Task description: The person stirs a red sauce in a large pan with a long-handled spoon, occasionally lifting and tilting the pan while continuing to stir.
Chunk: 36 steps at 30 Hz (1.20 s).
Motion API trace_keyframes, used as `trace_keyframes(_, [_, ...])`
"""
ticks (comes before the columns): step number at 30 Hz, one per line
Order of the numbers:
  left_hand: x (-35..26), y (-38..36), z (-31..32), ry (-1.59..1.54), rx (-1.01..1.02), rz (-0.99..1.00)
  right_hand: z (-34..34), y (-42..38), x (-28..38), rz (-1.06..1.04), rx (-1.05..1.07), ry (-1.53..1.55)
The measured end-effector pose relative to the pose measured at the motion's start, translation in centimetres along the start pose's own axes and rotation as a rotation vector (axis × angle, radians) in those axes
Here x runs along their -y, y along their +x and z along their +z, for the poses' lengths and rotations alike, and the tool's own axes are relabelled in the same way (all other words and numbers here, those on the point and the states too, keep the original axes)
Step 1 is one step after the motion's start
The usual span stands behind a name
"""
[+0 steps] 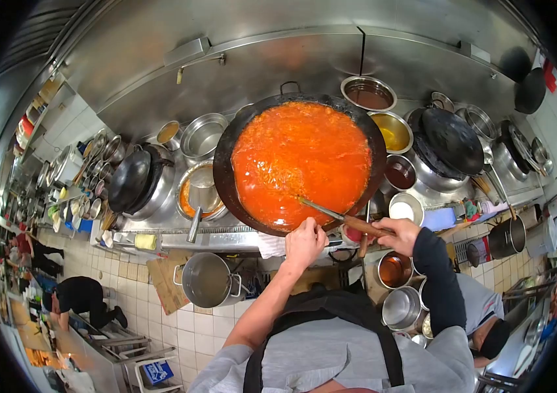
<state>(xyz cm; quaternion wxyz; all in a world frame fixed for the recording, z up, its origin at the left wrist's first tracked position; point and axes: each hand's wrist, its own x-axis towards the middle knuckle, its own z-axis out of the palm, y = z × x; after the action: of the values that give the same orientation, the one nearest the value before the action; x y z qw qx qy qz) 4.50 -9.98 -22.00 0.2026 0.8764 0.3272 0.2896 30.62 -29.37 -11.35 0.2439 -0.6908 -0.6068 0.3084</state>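
Observation:
A large black wok [223, 167] full of bright orange-red sauce [305, 154] sits on the range in front of me. My right hand [399, 236] is wrapped round the wooden handle of a long-handled ladle or spatula [331, 213]. Its metal shaft slants down to the left into the sauce, which hides the head. At the wok's near edge, my left hand [306, 242] is closed, just below the shaft. What it grips is hidden. A white cloth [270, 245] hangs to its left under the wok.
Left of the wok are a strainer pan [203, 196] and a metal bowl [204, 136]; on its right, oil [393, 131] and sauce pots. Another black wok [452, 141] stands farther right. A stockpot [206, 280] is below left. A person [488, 311] is close on my right; others are far left.

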Motion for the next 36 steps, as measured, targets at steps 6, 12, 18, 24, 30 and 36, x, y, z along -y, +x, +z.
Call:
trace_keyframes(6, [0.3,0.0,0.3,-0.010,0.005,0.000,-5.7,-2.3,1.6,0.063,-0.056,-0.165])
trace_keyframes(12, [0.1,0.2,0.1,-0.004,-0.004,-0.008,-6.0,0.8,3.3,0.238,-0.137,-0.332])
trace_keyframes(18, [0.0,0.5,0.3,0.002,-0.114,0.047,-2.8,7.3,-1.3,0.355,-0.183,-0.435])
trace_keyframes(24, [0.1,0.4,0.7,0.045,-0.178,0.088,0.3,13.9,-4.3,0.285,-0.242,-0.405])
trace_keyframes(30, [-0.1,0.4,0.5,0.053,-0.208,0.109,4.1,18.9,-3.9,0.168,-0.298,-0.265])
trace_keyframes(36, [0.4,0.1,0.8,0.035,-0.176,0.093,6.3,19.6,-2.0,0.079,-0.265,-0.044])
